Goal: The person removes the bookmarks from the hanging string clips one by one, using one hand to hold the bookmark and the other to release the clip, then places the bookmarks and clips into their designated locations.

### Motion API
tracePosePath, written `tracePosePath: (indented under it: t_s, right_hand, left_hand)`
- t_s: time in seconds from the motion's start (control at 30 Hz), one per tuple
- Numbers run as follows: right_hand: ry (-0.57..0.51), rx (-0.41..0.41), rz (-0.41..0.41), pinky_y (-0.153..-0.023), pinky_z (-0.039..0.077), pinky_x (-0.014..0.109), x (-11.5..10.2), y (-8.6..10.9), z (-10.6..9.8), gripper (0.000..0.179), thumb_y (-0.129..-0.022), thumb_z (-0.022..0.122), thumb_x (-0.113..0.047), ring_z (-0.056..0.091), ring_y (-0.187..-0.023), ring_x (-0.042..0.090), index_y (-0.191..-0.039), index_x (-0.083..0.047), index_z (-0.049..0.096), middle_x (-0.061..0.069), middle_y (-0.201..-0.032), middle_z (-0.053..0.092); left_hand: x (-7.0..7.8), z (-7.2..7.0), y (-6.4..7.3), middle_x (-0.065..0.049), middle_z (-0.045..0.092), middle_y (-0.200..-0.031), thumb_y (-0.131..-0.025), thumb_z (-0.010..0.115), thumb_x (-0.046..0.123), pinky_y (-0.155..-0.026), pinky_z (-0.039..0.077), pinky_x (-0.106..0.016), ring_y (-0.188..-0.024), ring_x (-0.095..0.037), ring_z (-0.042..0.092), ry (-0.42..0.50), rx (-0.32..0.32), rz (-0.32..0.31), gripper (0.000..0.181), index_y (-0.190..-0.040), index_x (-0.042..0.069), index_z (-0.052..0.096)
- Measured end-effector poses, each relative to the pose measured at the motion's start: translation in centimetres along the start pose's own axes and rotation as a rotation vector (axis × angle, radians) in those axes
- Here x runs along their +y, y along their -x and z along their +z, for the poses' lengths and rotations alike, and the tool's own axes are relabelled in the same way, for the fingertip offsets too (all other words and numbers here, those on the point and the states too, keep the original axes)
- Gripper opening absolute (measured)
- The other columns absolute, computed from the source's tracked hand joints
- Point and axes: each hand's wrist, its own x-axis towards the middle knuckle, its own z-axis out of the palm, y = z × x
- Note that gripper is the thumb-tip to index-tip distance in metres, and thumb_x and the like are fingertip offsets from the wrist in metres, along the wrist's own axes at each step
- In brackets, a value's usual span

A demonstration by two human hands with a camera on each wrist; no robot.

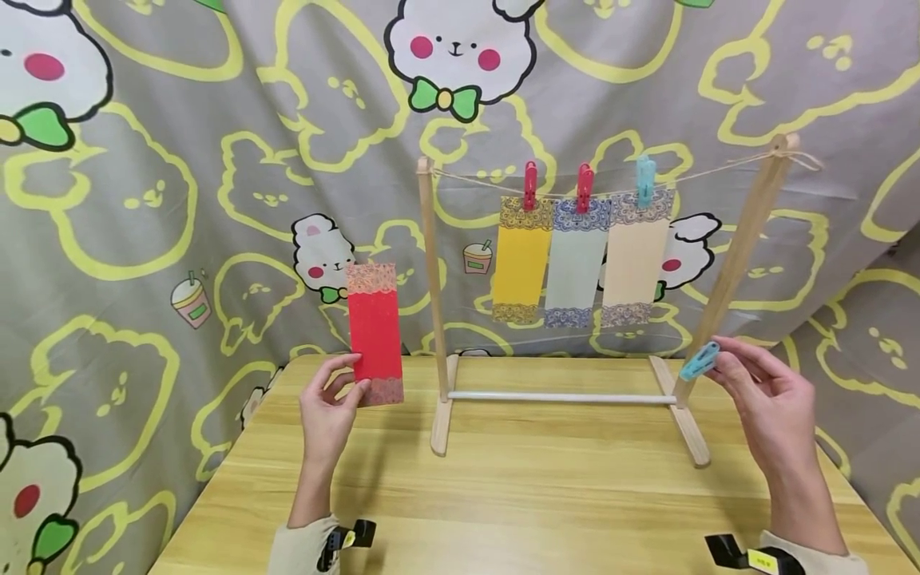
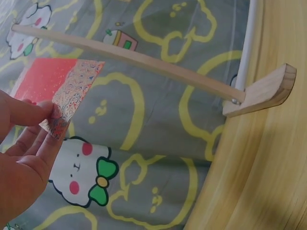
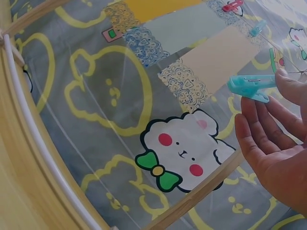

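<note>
In the head view my left hand pinches the lower left edge of a red paper card with patterned ends, held upright left of the wooden stand. The left wrist view shows thumb and fingers on the patterned end of the red card. My right hand pinches a light blue clothespin in front of the stand's right post. Up close in the right wrist view, the clothespin sits between thumb and fingertips. A yellow card, a pale grey-green card and a beige card hang from the string.
The wooden stand has a string between its posts and a white bar low down. Two red clothespins and one blue clothespin clip the hanging cards. Behind the wooden table hangs a patterned curtain.
</note>
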Motion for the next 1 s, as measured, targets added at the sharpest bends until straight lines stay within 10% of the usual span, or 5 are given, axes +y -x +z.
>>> tracePosePath:
  t_s: [1.0]
  right_hand:
    - [0.187,0.021,0.128,-0.087,0.056,0.023,1.8,0.3,-1.5,0.028,-0.099,0.057,0.011,0.073,-0.093,0.012,-0.126,0.012,0.065,0.007,-0.117,0.067]
  left_hand:
    - [-1.8,-0.6,0.0,-0.021,0.061,-0.115,-0.083,0.071,-0.022,-0.06,0.058,-0.021,-0.086,-0.015,0.069,-0.067,-0.013,-0.138,0.043,-0.122,-0.006,0.067]
